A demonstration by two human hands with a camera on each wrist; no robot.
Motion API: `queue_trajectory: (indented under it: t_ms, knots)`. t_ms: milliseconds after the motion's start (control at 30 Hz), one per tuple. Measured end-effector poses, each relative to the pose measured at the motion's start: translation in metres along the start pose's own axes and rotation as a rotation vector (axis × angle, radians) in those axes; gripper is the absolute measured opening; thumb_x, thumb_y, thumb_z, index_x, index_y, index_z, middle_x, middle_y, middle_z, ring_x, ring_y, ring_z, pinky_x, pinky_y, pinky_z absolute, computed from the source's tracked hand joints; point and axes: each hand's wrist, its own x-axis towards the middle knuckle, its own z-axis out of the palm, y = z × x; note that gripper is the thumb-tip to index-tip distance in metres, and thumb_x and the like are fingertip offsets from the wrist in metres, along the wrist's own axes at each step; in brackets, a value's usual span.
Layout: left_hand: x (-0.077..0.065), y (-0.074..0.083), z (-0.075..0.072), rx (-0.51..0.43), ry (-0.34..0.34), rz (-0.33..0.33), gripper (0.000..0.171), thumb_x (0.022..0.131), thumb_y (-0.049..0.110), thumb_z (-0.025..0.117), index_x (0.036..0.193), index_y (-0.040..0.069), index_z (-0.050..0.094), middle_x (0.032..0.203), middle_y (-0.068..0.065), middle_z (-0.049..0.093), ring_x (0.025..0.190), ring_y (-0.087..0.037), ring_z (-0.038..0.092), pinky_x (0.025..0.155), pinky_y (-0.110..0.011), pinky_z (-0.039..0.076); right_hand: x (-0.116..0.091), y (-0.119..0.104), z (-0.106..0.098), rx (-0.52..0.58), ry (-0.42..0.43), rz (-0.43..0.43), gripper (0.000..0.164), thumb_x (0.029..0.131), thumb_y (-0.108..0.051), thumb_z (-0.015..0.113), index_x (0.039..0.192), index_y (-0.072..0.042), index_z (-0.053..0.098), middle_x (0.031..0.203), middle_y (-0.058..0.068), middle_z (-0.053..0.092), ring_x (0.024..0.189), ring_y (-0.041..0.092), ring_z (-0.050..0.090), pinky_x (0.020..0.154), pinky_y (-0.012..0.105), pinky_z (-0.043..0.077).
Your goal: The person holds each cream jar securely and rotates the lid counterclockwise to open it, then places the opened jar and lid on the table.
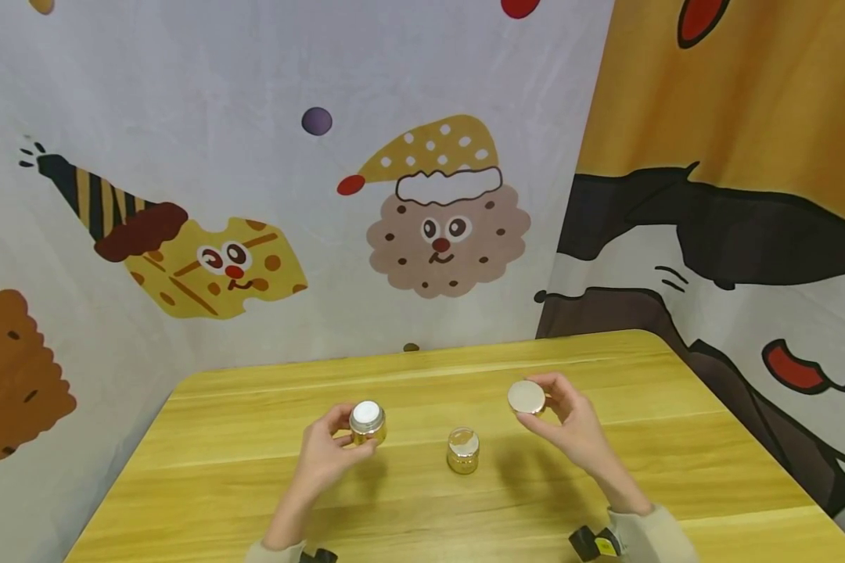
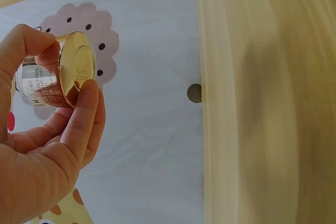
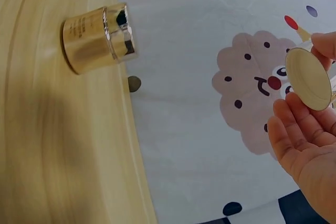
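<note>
My left hand (image 1: 324,455) grips a small gold cream jar (image 1: 368,423) above the left part of the table, thumb on one side and fingers on the other. The jar's top shows a round white surface inside a silvery rim. Its shiny gold base, with tiny print, faces the left wrist view, where my fingers (image 2: 83,116) press its edge. Over to the right, my right hand (image 1: 576,430) pinches a round pale-gold lid (image 1: 526,397) by its rim, with its flat face toward the head camera. Between the hands, a second gold jar (image 1: 462,451) stands upright on the table.
The wood-grain table (image 1: 253,500) ends at a straight far edge with rounded corners. Behind it hangs a pale cloth (image 1: 239,141) printed with cartoon food. Dark wrist devices (image 1: 591,543) sit by the sleeves (image 1: 655,538).
</note>
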Motion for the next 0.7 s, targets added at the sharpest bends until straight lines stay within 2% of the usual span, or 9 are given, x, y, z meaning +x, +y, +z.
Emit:
queue_trajectory:
  t_ms: [367,700]
  knots:
    - [-0.003,-0.009,-0.008,0.032,0.033,-0.013,0.041,0.065,-0.006,0.076,0.103,-0.004,0.062,0.093,-0.010,0.064,0.085,-0.019,0.059,0.074,-0.028,0.055,-0.010,0.003,-0.014,-0.109,0.031,0.012,0.054,0.065,0.020,0.072,0.112,0.010,0.049,0.099,0.009,0.062,0.088,0.005,0.057,0.077,0.016,0.047]
    - [-0.007,-0.016,-0.013,0.063,0.024,-0.034,0.045,0.064,-0.005,0.078,0.106,-0.007,0.060,0.097,-0.012,0.065,0.087,-0.020,0.058,0.076,-0.031,0.055,-0.018,0.007,-0.023,-0.205,0.029,0.029,0.051,0.064,0.016,0.075,0.108,0.005,0.051,0.092,0.013,0.062,0.083,0.009,0.057,0.077,0.015,0.047]
